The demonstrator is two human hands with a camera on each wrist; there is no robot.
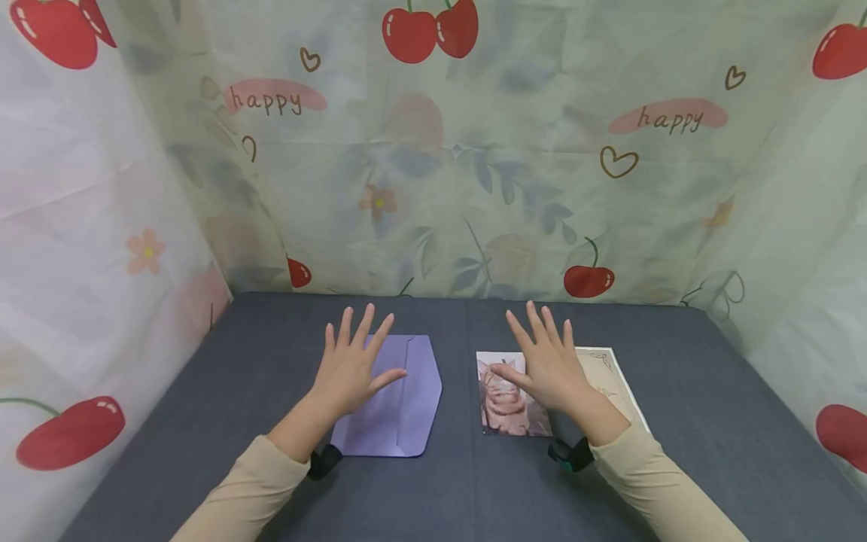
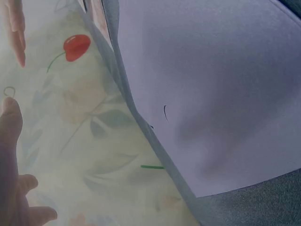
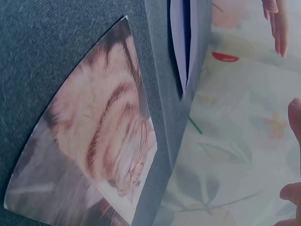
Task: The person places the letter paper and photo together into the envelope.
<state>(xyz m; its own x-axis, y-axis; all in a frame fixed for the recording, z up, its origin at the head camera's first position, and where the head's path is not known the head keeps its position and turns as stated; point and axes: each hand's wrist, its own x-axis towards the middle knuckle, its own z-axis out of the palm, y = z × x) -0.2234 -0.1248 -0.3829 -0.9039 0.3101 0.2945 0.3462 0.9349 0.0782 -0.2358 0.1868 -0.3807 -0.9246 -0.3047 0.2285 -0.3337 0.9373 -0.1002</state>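
Fingers spread wide, my left hand (image 1: 348,372) hovers over a purple envelope (image 1: 416,399) with its flap side toward the right. In the left wrist view the envelope (image 2: 216,89) fills much of the picture, a hand's shadow falling on it. My right hand (image 1: 550,369) is likewise spread, above a cat photo (image 1: 504,410) and the cream card (image 1: 609,373) with a decorated corner beside it. The right wrist view shows the photo (image 3: 99,127) lying flat, a striped cat on it. Neither hand holds anything. Part of the card is hidden by the right hand and forearm.
A dark grey cloth covers the table (image 1: 467,497). Behind and at both sides hangs a pale curtain (image 1: 467,165) printed with cherries, leaves and the word happy. Each wrist wears a black camera strap (image 1: 323,461).
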